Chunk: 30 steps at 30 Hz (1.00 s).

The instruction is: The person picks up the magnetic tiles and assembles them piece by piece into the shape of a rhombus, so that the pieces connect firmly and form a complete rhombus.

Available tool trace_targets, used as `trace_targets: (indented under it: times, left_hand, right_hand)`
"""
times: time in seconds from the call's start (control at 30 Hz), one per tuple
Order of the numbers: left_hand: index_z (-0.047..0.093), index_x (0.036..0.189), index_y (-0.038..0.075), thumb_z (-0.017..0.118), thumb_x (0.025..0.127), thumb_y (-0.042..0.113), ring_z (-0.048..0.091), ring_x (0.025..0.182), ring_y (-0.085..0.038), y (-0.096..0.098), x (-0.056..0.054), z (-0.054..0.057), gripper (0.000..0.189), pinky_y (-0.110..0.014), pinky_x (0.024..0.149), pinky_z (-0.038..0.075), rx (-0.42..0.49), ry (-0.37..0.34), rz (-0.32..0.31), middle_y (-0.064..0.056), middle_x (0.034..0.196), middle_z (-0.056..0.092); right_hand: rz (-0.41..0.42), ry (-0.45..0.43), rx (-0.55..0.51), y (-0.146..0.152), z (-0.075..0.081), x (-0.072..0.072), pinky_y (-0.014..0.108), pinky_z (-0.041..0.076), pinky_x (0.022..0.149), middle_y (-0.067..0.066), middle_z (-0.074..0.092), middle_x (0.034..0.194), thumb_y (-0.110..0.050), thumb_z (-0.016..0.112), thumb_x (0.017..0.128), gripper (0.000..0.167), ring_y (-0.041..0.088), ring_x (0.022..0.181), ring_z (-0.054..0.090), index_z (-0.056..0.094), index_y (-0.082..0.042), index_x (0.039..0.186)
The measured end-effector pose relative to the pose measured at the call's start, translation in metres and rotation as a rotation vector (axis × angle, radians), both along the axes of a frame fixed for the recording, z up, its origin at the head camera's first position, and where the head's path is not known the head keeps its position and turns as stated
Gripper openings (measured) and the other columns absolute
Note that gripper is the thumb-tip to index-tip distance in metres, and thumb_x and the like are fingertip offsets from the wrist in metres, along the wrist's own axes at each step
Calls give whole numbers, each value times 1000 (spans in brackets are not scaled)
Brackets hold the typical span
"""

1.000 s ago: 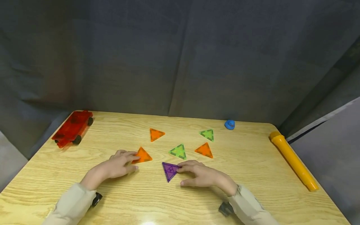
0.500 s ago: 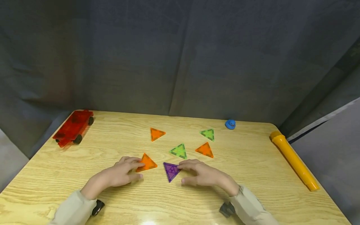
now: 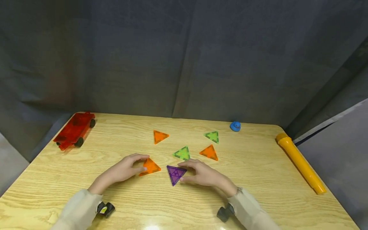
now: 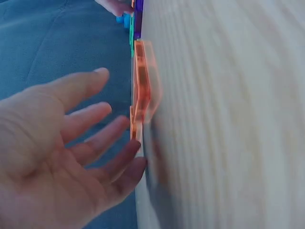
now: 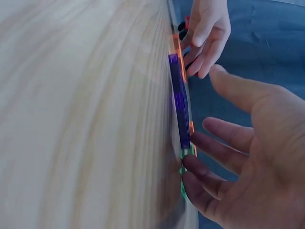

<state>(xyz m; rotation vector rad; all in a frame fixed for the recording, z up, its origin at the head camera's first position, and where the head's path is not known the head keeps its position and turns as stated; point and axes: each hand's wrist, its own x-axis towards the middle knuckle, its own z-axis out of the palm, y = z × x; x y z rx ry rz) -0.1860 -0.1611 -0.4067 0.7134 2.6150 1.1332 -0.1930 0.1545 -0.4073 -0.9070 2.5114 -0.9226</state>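
My left hand is at the left side of an orange triangular magnetic tile lying flat on the table. In the left wrist view its fingers are loosely spread, and they do not close round the tile. A purple triangular magnetic tile lies just right of the orange one, with a small gap between them. My right hand is at its right corner, finger and thumb on either side. The right wrist view shows those fingers relaxed; whether they touch the purple tile I cannot tell.
Behind lie a green triangle, partly near my right fingers, another green one, and orange triangles. A red toy car stands far left, a blue toy duck at the back, a yellow tube at right.
The left hand slid the orange tile right and nearer, toward the purple one; then its fingers came off the tile's top to its edge. The right hand's fingers and thumb moved slightly left around the purple corner.
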Motion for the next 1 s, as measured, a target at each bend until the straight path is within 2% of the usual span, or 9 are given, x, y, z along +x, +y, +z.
trace_targets:
  times: [0.13,0.27,0.43,0.7,1.0]
  left_hand:
    - [45,139,-2,63,93,26,35,130,-45,1,-5,-3,56,-60,103,32,-41,7,6,-24,140,43]
    - [43,140,1,66,90,31,31,128,-45,-1,-10,-9,63,-62,101,31,-64,-14,26,-25,143,38]
    - [43,141,2,68,88,35,31,125,-43,-2,-14,-12,67,-62,99,31,-52,-52,47,-24,142,38]
    - [48,138,2,71,85,34,35,118,-38,2,-18,-12,66,-59,97,33,-67,-62,73,-21,132,43]
    - [48,138,2,72,84,32,36,115,-36,4,-18,-14,66,-58,97,34,-61,-76,101,-22,132,43]
  right_hand:
    - [2,36,-2,-5,-4,-3,47,37,104,7,55,132,-37,68,87,55,26,123,48,55,-9,133]
    - [3,65,-2,-8,-7,-6,46,39,102,7,57,129,-36,69,87,54,24,118,50,57,-8,131]
    - [-8,71,2,-11,-10,-7,43,41,97,7,58,124,-36,70,86,53,21,111,51,59,-7,128]
    - [-39,66,28,-16,-11,-7,33,40,83,2,54,110,-35,74,83,50,16,98,45,62,-11,125]
    - [-59,62,40,-19,-11,-6,32,39,81,3,55,109,-32,76,82,48,16,97,44,64,-9,122]
